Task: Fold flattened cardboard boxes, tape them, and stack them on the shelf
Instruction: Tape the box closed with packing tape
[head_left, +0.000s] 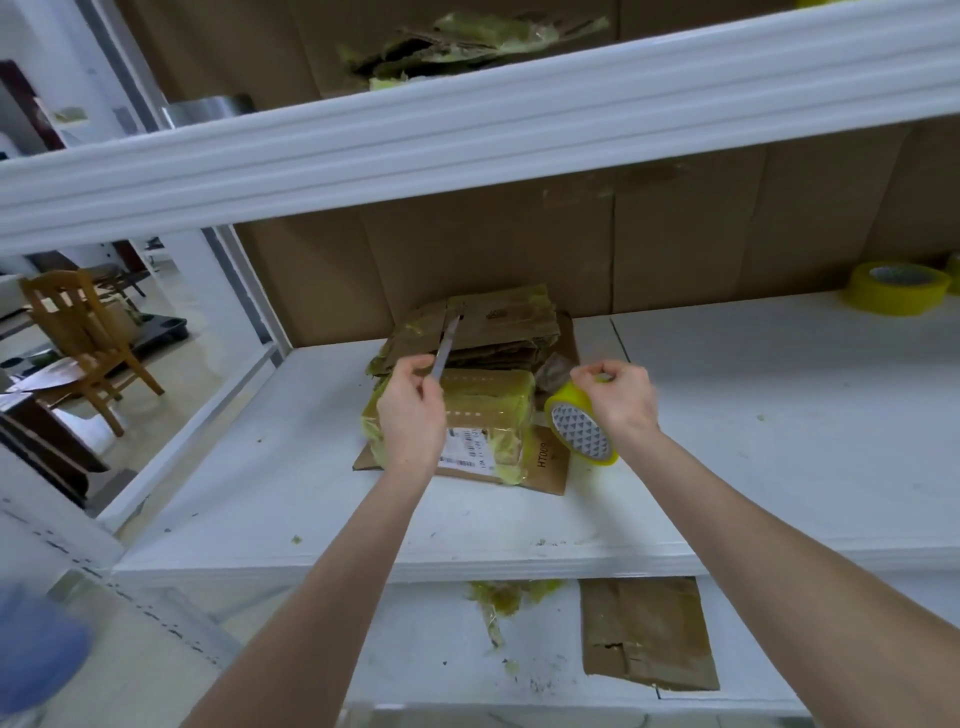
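Far off to the left stands a wooden chair (88, 338), beyond the white shelf (779, 415). Next, the left hand (410, 415) hovers over the shelf board, its grip closed in a pinch on a thin metal blade (447, 345) that points up and away. Just beneath and beside that hand sits a small cardboard box (488, 415), wrapped in yellowish tape and bearing a label, resting on a flat cardboard sheet (545, 467). Behind it lies a stack of flattened cardboard (498, 322). To the right, the right hand (618, 400) has its fingers curled over the top of a yellow tape roll (579, 428), held close to the box. A second tape roll (893, 288) lies well apart at the far right.
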